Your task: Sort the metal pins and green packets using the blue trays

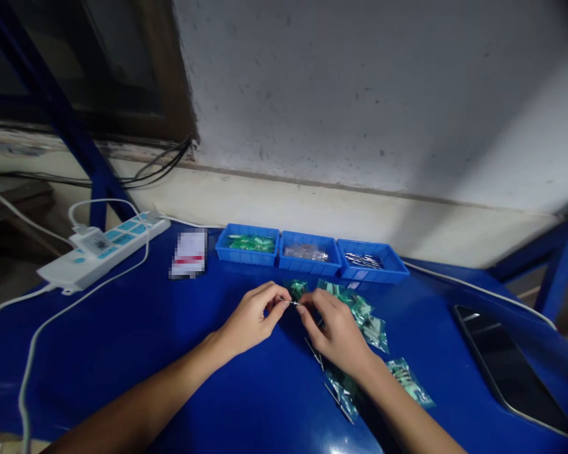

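Both hands meet over the middle of the blue table, pinching a thin metal piece [293, 303] between them. My left hand [253, 318] has thumb and fingertips closed on its left end. On the right end, the thumb and fingers of my right hand [336, 325] are pressed together. Clear bags with green and white pieces [360, 308] lie beside and behind my right hand. Under my right wrist are another bag [345, 394] and a few thin metal rods [315, 354]. One more bag [409, 381] rests to the right of my right forearm.
Three blue bins stand by the wall, holding green pieces [250, 243], clear pieces [306, 252] and metal pieces [363, 260]. A white power strip [108, 249] with cables lies left, near a blurred card [189, 253]. A dark phone [514, 369] lies right.
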`<action>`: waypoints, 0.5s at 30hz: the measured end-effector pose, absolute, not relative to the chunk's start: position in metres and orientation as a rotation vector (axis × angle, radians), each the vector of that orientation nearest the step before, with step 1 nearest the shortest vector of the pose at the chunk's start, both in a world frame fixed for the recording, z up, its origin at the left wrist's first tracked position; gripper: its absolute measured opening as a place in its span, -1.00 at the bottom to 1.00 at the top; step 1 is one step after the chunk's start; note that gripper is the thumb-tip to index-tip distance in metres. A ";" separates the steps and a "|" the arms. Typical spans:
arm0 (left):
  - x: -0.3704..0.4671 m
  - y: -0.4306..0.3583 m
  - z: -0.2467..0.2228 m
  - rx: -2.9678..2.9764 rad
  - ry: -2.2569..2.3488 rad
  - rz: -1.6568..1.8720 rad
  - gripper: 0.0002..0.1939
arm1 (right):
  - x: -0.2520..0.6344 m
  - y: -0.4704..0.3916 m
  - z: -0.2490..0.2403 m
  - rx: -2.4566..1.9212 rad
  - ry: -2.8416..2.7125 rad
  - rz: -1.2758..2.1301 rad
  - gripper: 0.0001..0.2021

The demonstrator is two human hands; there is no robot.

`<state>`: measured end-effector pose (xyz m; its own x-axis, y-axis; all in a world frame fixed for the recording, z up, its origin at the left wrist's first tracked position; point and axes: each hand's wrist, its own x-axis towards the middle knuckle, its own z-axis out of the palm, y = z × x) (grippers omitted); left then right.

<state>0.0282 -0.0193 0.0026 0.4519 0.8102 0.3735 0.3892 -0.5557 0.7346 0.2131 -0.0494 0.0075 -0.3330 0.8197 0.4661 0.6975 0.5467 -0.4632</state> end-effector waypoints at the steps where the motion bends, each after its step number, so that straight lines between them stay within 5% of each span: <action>1: 0.028 -0.019 0.003 2.155 1.003 0.981 -0.84 | 0.213 -0.049 0.007 -1.213 -2.108 0.233 -0.89; 8: 0.029 -0.020 0.004 2.160 1.027 0.935 -0.78 | 0.217 -0.050 0.015 -1.110 -2.150 0.121 -0.90; 15: 0.038 -0.038 0.006 2.482 0.775 0.591 -0.80 | 0.270 -0.044 0.027 -1.161 -1.445 -0.562 -0.88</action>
